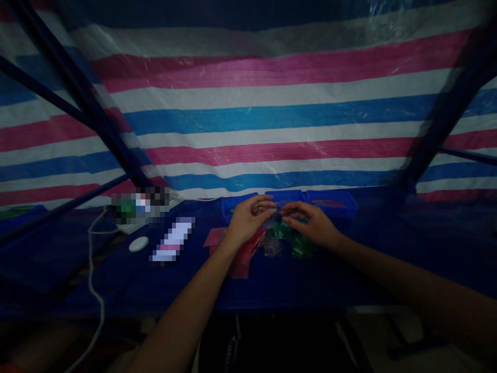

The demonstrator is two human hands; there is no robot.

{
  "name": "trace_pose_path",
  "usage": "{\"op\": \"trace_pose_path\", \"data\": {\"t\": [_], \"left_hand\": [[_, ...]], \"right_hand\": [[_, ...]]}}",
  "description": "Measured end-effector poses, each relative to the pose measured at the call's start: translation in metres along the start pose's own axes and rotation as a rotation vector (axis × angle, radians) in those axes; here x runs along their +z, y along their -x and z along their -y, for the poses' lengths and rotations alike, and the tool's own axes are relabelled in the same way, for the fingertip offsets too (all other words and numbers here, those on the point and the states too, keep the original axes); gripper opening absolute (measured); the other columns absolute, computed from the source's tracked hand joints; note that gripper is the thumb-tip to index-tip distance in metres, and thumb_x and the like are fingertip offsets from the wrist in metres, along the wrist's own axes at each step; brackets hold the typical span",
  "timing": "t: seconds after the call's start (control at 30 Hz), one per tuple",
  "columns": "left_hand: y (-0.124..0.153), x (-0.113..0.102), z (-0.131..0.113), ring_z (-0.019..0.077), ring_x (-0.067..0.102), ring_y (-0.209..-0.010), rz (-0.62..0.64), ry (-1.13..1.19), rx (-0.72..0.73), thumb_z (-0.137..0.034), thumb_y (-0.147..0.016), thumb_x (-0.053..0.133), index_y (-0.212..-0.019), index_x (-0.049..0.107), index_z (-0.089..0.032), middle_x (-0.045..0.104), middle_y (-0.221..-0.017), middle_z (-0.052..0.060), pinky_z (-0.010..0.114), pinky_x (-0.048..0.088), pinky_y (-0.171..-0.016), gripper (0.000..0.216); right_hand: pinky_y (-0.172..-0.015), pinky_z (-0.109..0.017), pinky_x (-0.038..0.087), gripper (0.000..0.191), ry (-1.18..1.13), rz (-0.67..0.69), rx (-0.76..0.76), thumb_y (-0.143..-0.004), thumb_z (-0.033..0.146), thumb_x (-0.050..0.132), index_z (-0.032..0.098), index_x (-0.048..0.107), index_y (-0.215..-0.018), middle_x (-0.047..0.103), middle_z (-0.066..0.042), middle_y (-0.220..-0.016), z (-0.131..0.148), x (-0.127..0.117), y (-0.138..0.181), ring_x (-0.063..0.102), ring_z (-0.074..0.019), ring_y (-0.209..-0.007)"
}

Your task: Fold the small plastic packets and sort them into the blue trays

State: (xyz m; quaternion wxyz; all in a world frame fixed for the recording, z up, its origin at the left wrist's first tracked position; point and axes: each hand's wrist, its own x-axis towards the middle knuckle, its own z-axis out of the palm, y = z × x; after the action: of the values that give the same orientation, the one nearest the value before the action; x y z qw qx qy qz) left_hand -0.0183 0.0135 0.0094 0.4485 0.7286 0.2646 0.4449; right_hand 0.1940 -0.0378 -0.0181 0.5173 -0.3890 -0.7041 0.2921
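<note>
My left hand (pixel 250 217) and my right hand (pixel 312 221) meet fingertip to fingertip above the blue table (pixel 163 285), both pinched on something too small and dark to make out. Under my left hand lies a red plastic bag (pixel 245 256). Under my right hand lie green plastic bags (pixel 298 243), and a small bunch of metal rings (pixel 273 247) sits between the two piles. Behind the hands stand blue trays (pixel 330 203).
A striped red, white and blue tarp (pixel 248 119) hangs behind the table, with dark metal poles (pixel 77 88) crossing at the left and right. A white round object (pixel 139 244) and a white cable (pixel 93 280) lie at the left. The scene is dim.
</note>
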Motion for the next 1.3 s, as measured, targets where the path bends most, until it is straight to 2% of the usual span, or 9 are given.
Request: {"op": "trace_pose_path", "data": {"t": [0.13,0.27,0.43,0.53,0.63,0.87,1.1,1.2,1.3], "left_hand": [[0.001,0.011,0.003,0.0194,0.071,-0.088,0.002,0.071,-0.057,-0.028,-0.077,0.080,-0.117,0.064,-0.016,0.073,-0.102,0.011,0.034,0.057,-0.084,0.046],[0.003,0.015,0.005,0.0177,0.070,-0.087,0.003,0.069,-0.050,-0.031,-0.081,0.077,-0.117,0.063,-0.017,0.072,-0.099,0.009,0.033,0.057,-0.083,0.041],[0.004,0.013,0.009,0.0182,0.070,-0.088,0.061,-0.049,-0.044,-0.030,-0.084,0.071,-0.119,0.061,-0.019,0.072,-0.100,0.009,0.036,0.057,-0.084,0.038],[0.006,0.014,0.009,0.0172,0.071,-0.084,0.070,-0.085,-0.032,-0.027,-0.084,0.070,-0.118,0.061,-0.019,0.073,-0.097,0.008,0.034,0.058,-0.079,0.036],[0.007,0.016,0.004,0.0168,0.071,-0.081,0.078,-0.137,-0.002,-0.028,-0.084,0.071,-0.118,0.062,-0.020,0.074,-0.093,0.006,0.033,0.057,-0.078,0.036],[0.008,0.020,-0.006,0.0194,0.071,-0.084,0.058,-0.192,0.026,-0.035,-0.088,0.069,-0.121,0.064,-0.021,0.076,-0.094,0.007,0.036,0.055,-0.081,0.036],[0.007,0.024,0.000,0.0201,0.071,-0.085,0.033,-0.187,0.021,-0.036,-0.089,0.068,-0.129,0.059,-0.022,0.075,-0.095,0.007,0.037,0.055,-0.080,0.043],[0.008,0.024,-0.002,0.0194,0.069,-0.086,-0.004,-0.258,0.064,-0.033,-0.090,0.067,-0.129,0.058,-0.022,0.074,-0.100,0.008,0.036,0.055,-0.079,0.042],[0.009,0.021,-0.009,0.0199,0.066,-0.093,-0.114,-0.424,0.163,-0.031,-0.089,0.067,-0.119,0.063,-0.021,0.069,-0.110,0.009,0.034,0.055,-0.079,0.032]], "right_hand": [[-0.087,-0.036,0.058,0.035,-0.253,-0.013,0.123,-0.076,0.037,0.080,0.021,0.066,-0.104,0.072,-0.006,-0.100,-0.004,-0.001,-0.002,0.071,-0.0185,-0.090],[-0.076,-0.033,0.059,0.036,-0.337,-0.020,0.182,-0.073,0.036,0.082,0.020,0.065,-0.100,0.071,-0.004,-0.090,-0.007,-0.006,-0.005,0.069,-0.0154,-0.076],[-0.080,-0.036,0.060,0.037,-0.306,-0.076,0.195,-0.074,0.038,0.081,0.020,0.065,-0.102,0.072,-0.005,-0.093,-0.004,-0.008,-0.006,0.070,-0.0165,-0.080],[-0.081,-0.037,0.060,0.038,-0.305,-0.047,0.195,-0.074,0.039,0.081,0.020,0.065,-0.103,0.072,-0.006,-0.096,-0.002,-0.006,-0.004,0.070,-0.0176,-0.084],[-0.076,-0.035,0.059,0.036,-0.287,-0.009,0.191,-0.076,0.039,0.078,0.020,0.065,-0.104,0.070,-0.006,-0.096,-0.001,-0.004,-0.003,0.068,-0.0174,-0.083],[-0.079,-0.033,0.054,0.033,-0.259,-0.030,0.151,-0.076,0.032,0.074,0.021,0.061,-0.105,0.065,-0.004,-0.095,0.001,-0.005,-0.006,0.065,-0.0167,-0.087],[-0.077,-0.033,0.054,0.031,-0.231,-0.028,0.143,-0.078,0.033,0.071,0.021,0.058,-0.104,0.064,-0.002,-0.090,0.000,-0.006,-0.005,0.064,-0.0164,-0.082],[-0.078,-0.033,0.055,0.032,-0.239,-0.063,0.152,-0.078,0.036,0.073,0.022,0.058,-0.103,0.066,-0.003,-0.092,-0.003,-0.006,-0.005,0.066,-0.0166,-0.083],[-0.078,-0.033,0.057,0.037,-0.229,-0.149,0.152,-0.076,0.039,0.078,0.021,0.059,-0.101,0.067,-0.004,-0.091,-0.006,-0.007,-0.007,0.066,-0.0171,-0.082]]}}
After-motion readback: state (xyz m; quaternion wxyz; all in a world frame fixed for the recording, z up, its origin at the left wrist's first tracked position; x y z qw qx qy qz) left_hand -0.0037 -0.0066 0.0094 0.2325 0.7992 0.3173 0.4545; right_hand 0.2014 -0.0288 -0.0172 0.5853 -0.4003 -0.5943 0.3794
